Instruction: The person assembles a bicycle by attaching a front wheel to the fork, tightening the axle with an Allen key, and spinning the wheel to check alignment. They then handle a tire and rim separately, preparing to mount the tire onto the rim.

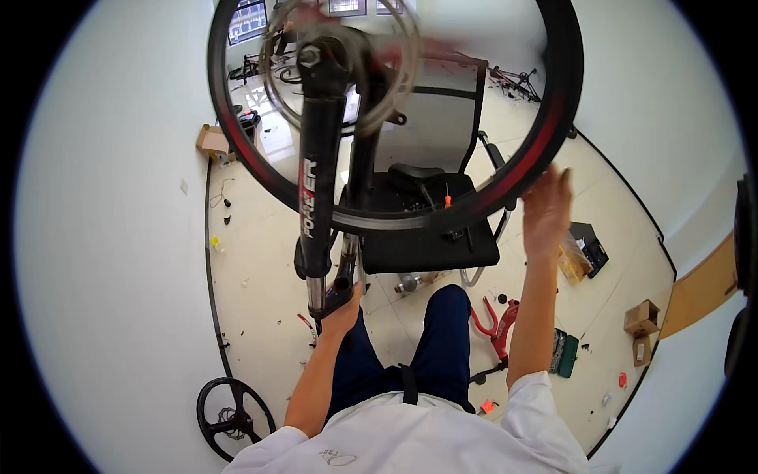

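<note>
A black suspension fork [320,142] with printed legs stands upside down before me, its crown end low and its axle end high. My left hand [341,313] is wrapped round the crown end. Between the fork legs sits a bicycle wheel [567,71] with a black tyre and a red stripe; a blurred round disc [414,51] shows near its hub. My right hand [546,209] is raised beside the tyre's lower right edge, fingers stretched out and slightly blurred, holding nothing. Whether the fingertips touch the tyre I cannot tell.
Behind the wheel stands a black office chair [430,254] bearing a bicycle saddle [416,171] and an orange-handled screwdriver [448,201]. Around lie a red frame [500,338], a green case [568,357], a cardboard box [642,317] and a black spoked wheel [207,427]. Walls rise on both sides.
</note>
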`<action>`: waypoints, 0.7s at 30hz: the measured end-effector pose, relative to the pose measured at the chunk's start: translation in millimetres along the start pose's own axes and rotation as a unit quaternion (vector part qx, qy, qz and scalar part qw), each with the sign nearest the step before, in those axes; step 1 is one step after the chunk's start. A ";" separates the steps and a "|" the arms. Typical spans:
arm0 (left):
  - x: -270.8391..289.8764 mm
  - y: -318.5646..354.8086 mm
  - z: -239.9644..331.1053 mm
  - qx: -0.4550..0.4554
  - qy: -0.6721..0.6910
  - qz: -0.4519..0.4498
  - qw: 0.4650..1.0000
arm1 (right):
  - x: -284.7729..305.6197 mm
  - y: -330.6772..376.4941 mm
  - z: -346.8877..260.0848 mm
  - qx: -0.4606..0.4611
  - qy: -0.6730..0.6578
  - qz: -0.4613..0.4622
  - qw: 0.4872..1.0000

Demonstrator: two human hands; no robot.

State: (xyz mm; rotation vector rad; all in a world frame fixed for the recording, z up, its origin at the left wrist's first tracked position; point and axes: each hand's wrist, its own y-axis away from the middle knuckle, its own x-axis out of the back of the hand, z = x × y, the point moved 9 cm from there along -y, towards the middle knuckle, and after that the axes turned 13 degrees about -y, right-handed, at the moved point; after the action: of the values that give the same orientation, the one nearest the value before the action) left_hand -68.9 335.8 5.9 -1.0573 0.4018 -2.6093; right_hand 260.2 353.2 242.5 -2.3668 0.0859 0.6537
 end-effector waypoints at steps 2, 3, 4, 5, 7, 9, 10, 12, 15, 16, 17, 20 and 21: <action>-1.9 -1.5 5.9 -0.001 -0.021 -0.016 1.000 | 9.9 -15.3 -22.7 0.039 -0.012 0.043 0.998; -3.6 -1.0 7.9 -0.001 -0.039 -0.040 0.998 | 9.2 -18.5 -30.8 0.048 -0.011 0.043 0.998; -1.8 -1.5 10.7 -0.017 -0.049 -0.029 0.998 | 7.4 -20.8 -37.0 0.056 -0.011 0.043 0.997; -1.3 1.0 14.1 -0.035 -0.057 -0.023 0.997 | 8.0 -16.7 -44.8 0.073 0.008 0.074 0.995; 0.0 0.9 20.0 -0.053 -0.064 -0.011 0.996 | 18.8 -23.6 -50.3 0.065 0.018 0.041 0.997; -2.9 4.7 13.1 -0.075 -0.108 -0.006 0.991 | 37.4 -19.4 -45.4 0.051 0.013 0.054 0.997; -4.6 5.9 11.8 -0.087 -0.128 -0.006 0.988 | 54.2 -19.3 -37.3 0.046 0.030 0.077 0.996; -8.1 5.7 13.7 -0.044 -0.032 -0.017 0.998 | 105.3 -10.3 -19.2 0.049 0.074 0.125 0.988; -7.5 5.4 6.1 -0.034 -0.021 0.022 0.999 | 164.4 26.1 56.7 -0.107 0.155 0.199 0.962; -3.8 5.3 5.2 -0.024 -0.017 0.016 0.999 | 201.1 44.2 96.9 -0.178 0.185 0.228 0.939; 0.7 5.9 5.8 -0.013 -0.014 0.008 1.000 | 229.2 63.6 133.9 -0.226 0.216 0.236 0.920; 6.5 1.4 11.2 0.001 0.002 0.013 1.000 | 291.9 106.5 223.2 -0.341 0.278 0.237 0.866; 6.2 0.7 5.5 0.010 -0.015 0.012 1.000 | 307.8 113.8 246.4 -0.354 0.314 0.216 0.854</action>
State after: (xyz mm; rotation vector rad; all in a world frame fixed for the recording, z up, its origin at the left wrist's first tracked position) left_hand -69.2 332.0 13.3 -1.0766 0.3801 -2.5673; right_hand 396.1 452.9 -131.7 -3.2413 0.8075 0.0440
